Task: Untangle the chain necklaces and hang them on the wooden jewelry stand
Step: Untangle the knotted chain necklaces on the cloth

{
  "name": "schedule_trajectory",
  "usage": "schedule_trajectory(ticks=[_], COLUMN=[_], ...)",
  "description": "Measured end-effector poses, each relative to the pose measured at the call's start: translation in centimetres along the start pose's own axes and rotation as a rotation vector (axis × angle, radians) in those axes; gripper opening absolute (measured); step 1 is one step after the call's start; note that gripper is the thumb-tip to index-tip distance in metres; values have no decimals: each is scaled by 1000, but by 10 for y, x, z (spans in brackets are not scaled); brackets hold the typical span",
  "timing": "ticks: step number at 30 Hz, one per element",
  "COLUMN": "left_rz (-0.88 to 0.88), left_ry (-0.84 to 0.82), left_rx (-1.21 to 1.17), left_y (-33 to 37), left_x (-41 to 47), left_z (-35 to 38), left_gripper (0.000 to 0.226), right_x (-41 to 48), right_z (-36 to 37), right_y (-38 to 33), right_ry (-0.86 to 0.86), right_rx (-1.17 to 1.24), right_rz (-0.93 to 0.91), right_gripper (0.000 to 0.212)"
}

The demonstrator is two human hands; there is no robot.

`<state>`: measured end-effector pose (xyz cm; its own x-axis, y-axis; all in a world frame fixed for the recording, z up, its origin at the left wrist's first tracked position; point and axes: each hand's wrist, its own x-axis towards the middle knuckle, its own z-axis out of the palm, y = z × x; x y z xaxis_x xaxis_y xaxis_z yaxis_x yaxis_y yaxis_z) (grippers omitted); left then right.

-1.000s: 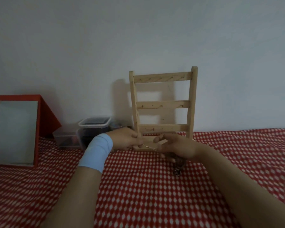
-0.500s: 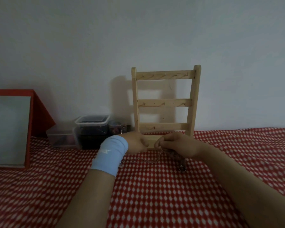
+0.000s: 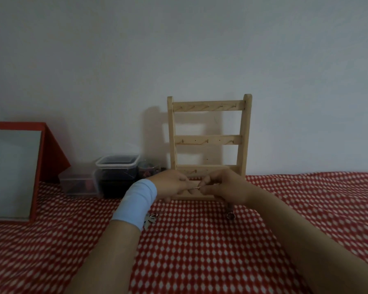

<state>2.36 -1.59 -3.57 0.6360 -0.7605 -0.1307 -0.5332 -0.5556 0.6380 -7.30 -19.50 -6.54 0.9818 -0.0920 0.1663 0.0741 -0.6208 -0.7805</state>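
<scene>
A wooden jewelry stand (image 3: pixel 208 141) with three pegged rails stands against the wall, its rails bare. In front of its base my left hand (image 3: pixel 170 185), with a light blue wristband, and my right hand (image 3: pixel 223 186) pinch a thin chain necklace (image 3: pixel 197 188) stretched between their fingertips. A silver leaf-shaped pendant (image 3: pixel 150 219) hangs below my left wrist. A small ring-shaped pendant (image 3: pixel 230 215) dangles under my right hand. Most of the chain is hidden by my fingers.
Red and white checked cloth (image 3: pixel 200 251) covers the surface. Left of the stand sit clear plastic containers (image 3: pixel 117 175) and a small jar (image 3: pixel 148 169). A red-framed mirror (image 3: pixel 11 170) leans at the far left. The wall is right behind the stand.
Both hands have stayed close together in front of the stand's base. The slack chain that drooped below my left hand is now pulled short and taut between my fingertips, and the leaf pendant shows.
</scene>
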Motion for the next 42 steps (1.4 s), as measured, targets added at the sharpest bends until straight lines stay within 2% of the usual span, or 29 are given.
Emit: schedule_trajectory(ticks=[3, 6, 10, 13, 15, 18, 21, 24, 26, 28, 30, 33, 35, 38, 41, 42], left_rz=[33, 33, 34, -31, -41, 44, 137, 192, 99, -68, -198, -291, -327, -217, 43, 98], left_ry=[71, 67, 92, 158, 189, 245, 321, 403, 384, 232, 134, 141, 100, 90, 75, 25], left_rx=[113, 54, -308, -512, -456, -337, -400, -441, -278, -49, 129, 228, 337, 529, 365, 314], left_y=[3, -1, 2, 3, -2, -7, -6, 1, 0, -6, -13, -22, -21, -7, 15, 20], left_x=[-3, -5, -7, -4, -5, -10, -10, -14, -18, -20, -19, -11, -7, -1, 1, 2], left_z=[-6, -14, -12, -15, -21, -25, -26, -26, -30, -35, -37, -34, -28, -16, 5, 15], left_gripper=[27, 26, 31, 30, 29, 26, 31, 29, 31, 32, 30, 29, 34, 29, 19, 17], right_x=[-1, 0, -2, -1, -2, -2, -2, -1, -1, -2, -1, 2, 2, 2, 1, 1], right_z=[-6, -9, -10, -11, -13, -16, -18, -12, -8, -5, -3, -2, -6, -17, -24, -23], right_y=[0, 3, -1, -1, -1, -1, -3, -4, -4, -1, 2, 4, 1, -4, -8, -8], right_ry=[23, 8, -186, -230, -260, -298, -292, -226, -176, -185, -177, -267, -263, -167, -314, -386], right_rx=[12, -61, -185, -298, -366, -406, -430, -399, -183, 25, -29, -128, -192, -367, -517, -582], right_rz=[18, 58, 103, 127, 163, 200, 229, 188, 171, 179, 180, 188, 164, 131, 247, 306], right_gripper=[19, 20, 14, 18, 18, 19, 22, 36, 41, 37, 33, 32, 36, 20, 11, 20])
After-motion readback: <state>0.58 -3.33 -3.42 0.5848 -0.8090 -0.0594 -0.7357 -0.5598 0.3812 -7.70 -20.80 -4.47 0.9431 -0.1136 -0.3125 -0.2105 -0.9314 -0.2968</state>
